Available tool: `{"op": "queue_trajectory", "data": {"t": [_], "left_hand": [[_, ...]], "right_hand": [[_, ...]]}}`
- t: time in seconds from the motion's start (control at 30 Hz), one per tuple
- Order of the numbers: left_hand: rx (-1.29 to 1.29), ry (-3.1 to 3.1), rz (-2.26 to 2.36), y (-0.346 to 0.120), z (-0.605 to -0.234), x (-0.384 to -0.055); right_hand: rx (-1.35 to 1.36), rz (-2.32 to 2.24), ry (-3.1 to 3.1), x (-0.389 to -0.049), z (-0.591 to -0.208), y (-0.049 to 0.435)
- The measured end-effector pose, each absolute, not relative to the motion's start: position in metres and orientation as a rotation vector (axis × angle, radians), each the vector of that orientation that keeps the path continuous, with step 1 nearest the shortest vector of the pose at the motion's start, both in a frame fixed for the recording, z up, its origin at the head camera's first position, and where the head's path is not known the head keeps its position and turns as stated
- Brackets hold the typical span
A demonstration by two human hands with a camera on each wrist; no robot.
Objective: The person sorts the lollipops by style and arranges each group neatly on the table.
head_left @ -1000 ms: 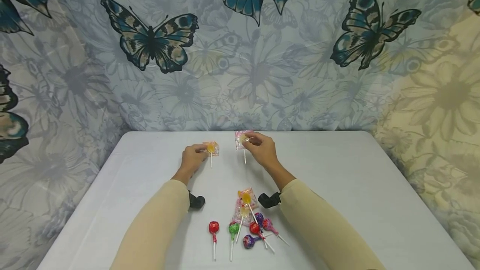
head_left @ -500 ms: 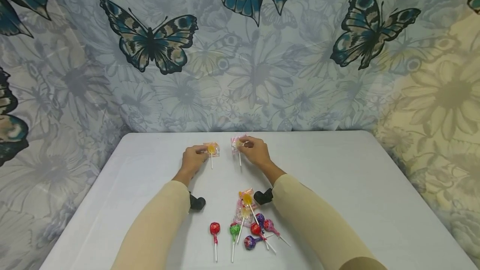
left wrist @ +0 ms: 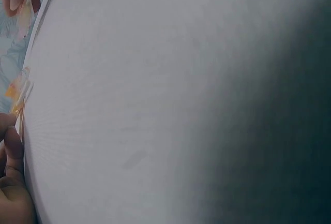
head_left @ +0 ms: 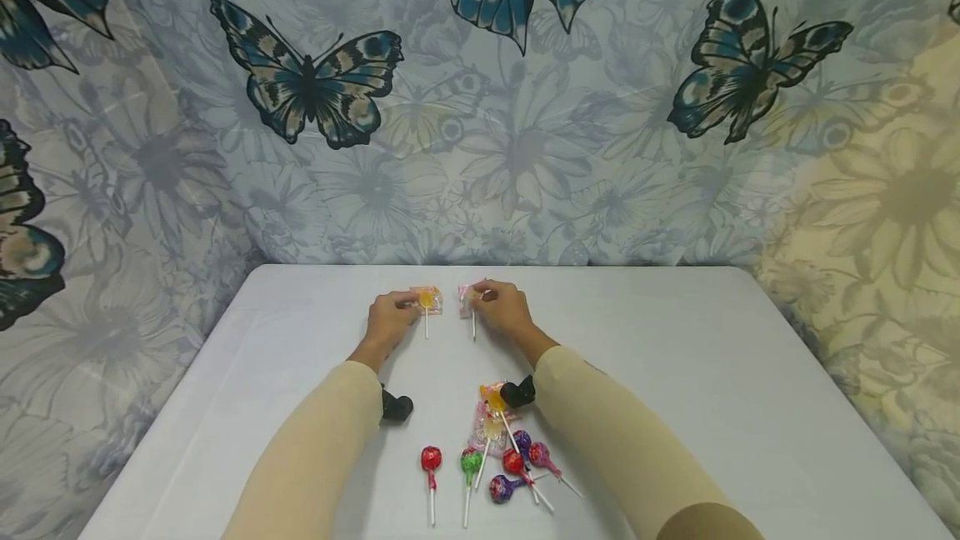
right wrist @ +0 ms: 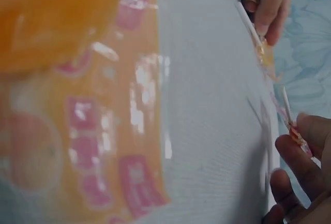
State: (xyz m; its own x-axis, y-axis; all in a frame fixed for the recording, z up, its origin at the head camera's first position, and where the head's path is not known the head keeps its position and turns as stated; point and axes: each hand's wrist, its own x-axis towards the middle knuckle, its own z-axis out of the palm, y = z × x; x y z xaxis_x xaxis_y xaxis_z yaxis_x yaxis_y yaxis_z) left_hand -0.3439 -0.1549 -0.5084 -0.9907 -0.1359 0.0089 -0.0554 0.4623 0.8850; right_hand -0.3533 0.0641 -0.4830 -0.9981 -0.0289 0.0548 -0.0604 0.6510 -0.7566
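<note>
Near the far edge of the table, my left hand [head_left: 392, 322] pinches a flat lollipop in a clear and orange wrapper [head_left: 427, 302] by its left side, its white stick pointing toward me. Just to the right, my right hand [head_left: 507, 308] pinches a pale lollipop in a pink and clear wrapper [head_left: 465, 302], whose head is partly hidden by the fingers. A small gap separates the two lollipops. In the right wrist view, thumb and forefinger of the right hand [right wrist: 310, 169] hold the wrapper edge. The left wrist view catches only part of the left hand [left wrist: 13, 182].
Closer to me lies a pile with a yellow-orange wrapped lollipop [head_left: 492, 398], a green lollipop [head_left: 471, 462], a pink lollipop [head_left: 540, 455] and several others. A red lollipop [head_left: 431, 458] lies apart on the left. The white table [head_left: 675, 357] meets a butterfly-patterned cloth [head_left: 525, 157] behind.
My right hand has moved left and slightly toward me with the pale lollipop, bringing it level with the orange one. My left hand has stayed almost still.
</note>
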Motion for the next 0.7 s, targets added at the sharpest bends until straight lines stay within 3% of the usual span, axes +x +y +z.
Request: {"op": "queue_trajectory", "data": {"t": [0.7], "left_hand": [[0.189,-2.609,-1.605,-0.1543,-0.5049,-0.3405]], "right_hand": [[0.21,1.068,-2.912,-0.3584,-0.4875,0.0605]]}}
